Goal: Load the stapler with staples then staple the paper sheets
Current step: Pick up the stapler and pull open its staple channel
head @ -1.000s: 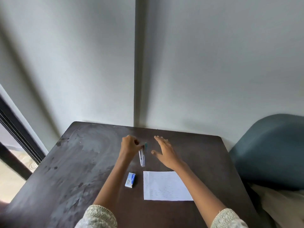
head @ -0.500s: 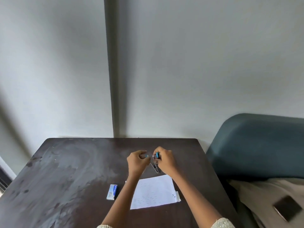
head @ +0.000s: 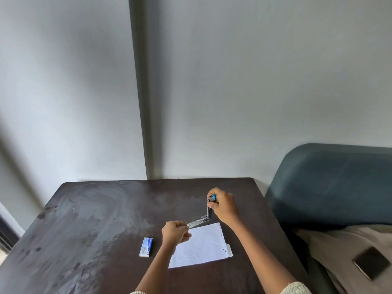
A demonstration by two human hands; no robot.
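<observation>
- Above the dark wooden counter (head: 89,219), both hands are gripping the hinged-open metal stapler (head: 204,217): left hand (head: 175,231), right hand (head: 223,205).
- Next, probably fetching staples from the small blue-white box (head: 146,247).

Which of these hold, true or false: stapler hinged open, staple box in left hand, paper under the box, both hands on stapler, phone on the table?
1. The stapler is hinged open. True.
2. The staple box is in the left hand. False: it lies on the table, left of that hand.
3. The paper lies under the box. False: the two lie apart, box to the left.
4. Both hands hold the stapler. True: left hand on the metal end, right hand on the blue end.
5. The phone is on the table. False: it lies on the tan cloth off to the right.
</observation>
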